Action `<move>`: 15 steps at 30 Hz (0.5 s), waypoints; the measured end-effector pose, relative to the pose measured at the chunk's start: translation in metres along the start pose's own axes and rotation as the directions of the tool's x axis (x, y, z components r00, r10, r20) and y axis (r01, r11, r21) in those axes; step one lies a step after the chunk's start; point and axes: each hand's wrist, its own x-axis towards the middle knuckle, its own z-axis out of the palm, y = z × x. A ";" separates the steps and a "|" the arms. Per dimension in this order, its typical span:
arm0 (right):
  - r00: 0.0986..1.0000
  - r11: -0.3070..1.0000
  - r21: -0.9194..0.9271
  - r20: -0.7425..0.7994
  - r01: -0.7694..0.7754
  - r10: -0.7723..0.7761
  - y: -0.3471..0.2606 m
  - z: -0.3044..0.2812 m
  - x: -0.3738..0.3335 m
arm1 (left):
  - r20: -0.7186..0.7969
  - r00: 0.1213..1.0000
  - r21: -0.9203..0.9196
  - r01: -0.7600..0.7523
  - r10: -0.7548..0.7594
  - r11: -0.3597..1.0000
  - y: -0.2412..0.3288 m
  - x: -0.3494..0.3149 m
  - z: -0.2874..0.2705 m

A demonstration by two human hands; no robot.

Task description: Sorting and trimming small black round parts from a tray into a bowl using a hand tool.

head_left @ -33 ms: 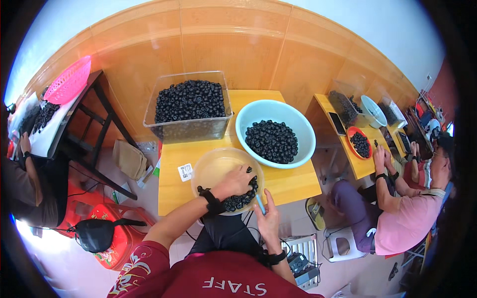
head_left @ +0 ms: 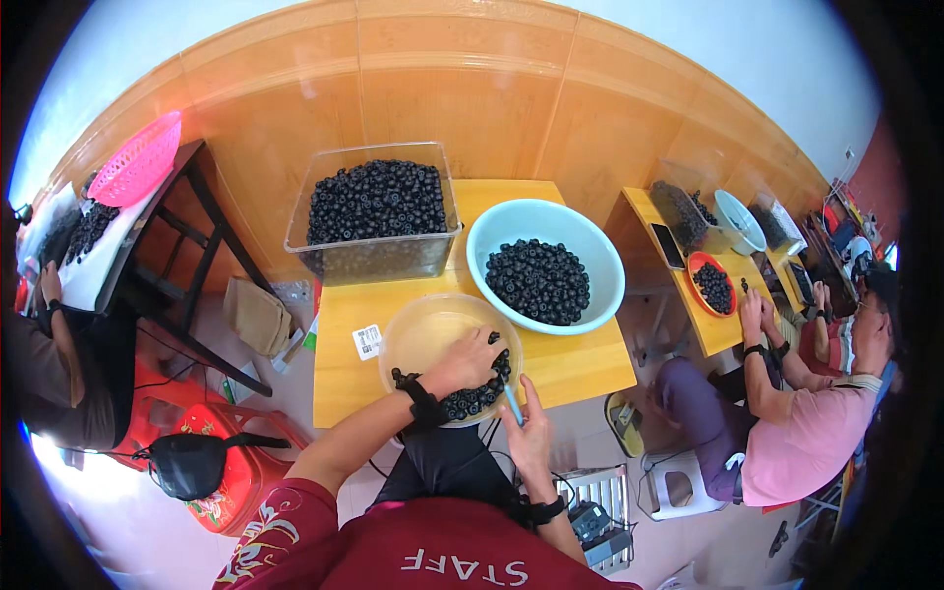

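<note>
In a shallow translucent bowl (head_left: 413,324) at the table's near edge lies a heap of small round black pieces (head_left: 472,401), some with a hole in the middle. My left hand (head_left: 472,360) reaches into this bowl, its fingers bent, with one black piece at the fingertips. At the bowl's right rim, my right hand (head_left: 532,430) grips a thin light-blue stick-like tool (head_left: 512,403), its tip pointing up toward the pieces. Both wrists wear black bands.
A clear bin (head_left: 379,258) full of black pieces stands behind on the yellow table (head_left: 580,372), beside a light-blue basin (head_left: 602,295) of more. A white label (head_left: 367,341) lies left. Co-workers sit at both sides; a red stool (head_left: 241,472) holds a black bag (head_left: 187,465).
</note>
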 end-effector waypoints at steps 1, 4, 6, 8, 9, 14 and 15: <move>0.999 0.999 0.044 0.028 -0.019 0.018 -0.004 0.002 0.000 | -0.036 0.999 -0.039 -0.017 0.015 0.999 -0.005 0.000 0.006; 0.995 0.978 0.197 0.088 -0.068 0.051 0.001 0.008 -0.001 | -0.057 0.998 -0.118 -0.036 0.029 0.992 -0.008 -0.007 0.005; 0.990 0.947 0.305 0.127 -0.097 0.060 0.010 0.013 0.000 | -0.045 0.999 -0.159 -0.029 0.022 0.987 -0.012 -0.012 0.002; 0.985 0.916 0.389 0.169 -0.103 0.039 0.016 0.014 0.003 | -0.042 0.999 -0.177 0.004 -0.012 0.984 -0.019 -0.016 -0.004; 0.985 0.910 0.399 0.167 -0.113 0.049 0.018 0.014 0.004 | -0.053 0.996 -0.229 0.055 -0.069 0.972 -0.021 -0.020 -0.010; 0.980 0.894 0.427 0.188 -0.137 0.061 0.019 0.015 0.006 | -0.131 0.984 -0.223 0.086 -0.117 0.971 -0.049 -0.040 -0.025; 0.980 0.898 0.416 0.185 -0.143 0.070 0.020 0.015 0.006 | -0.095 0.976 -0.271 0.163 -0.195 0.949 -0.050 -0.041 -0.031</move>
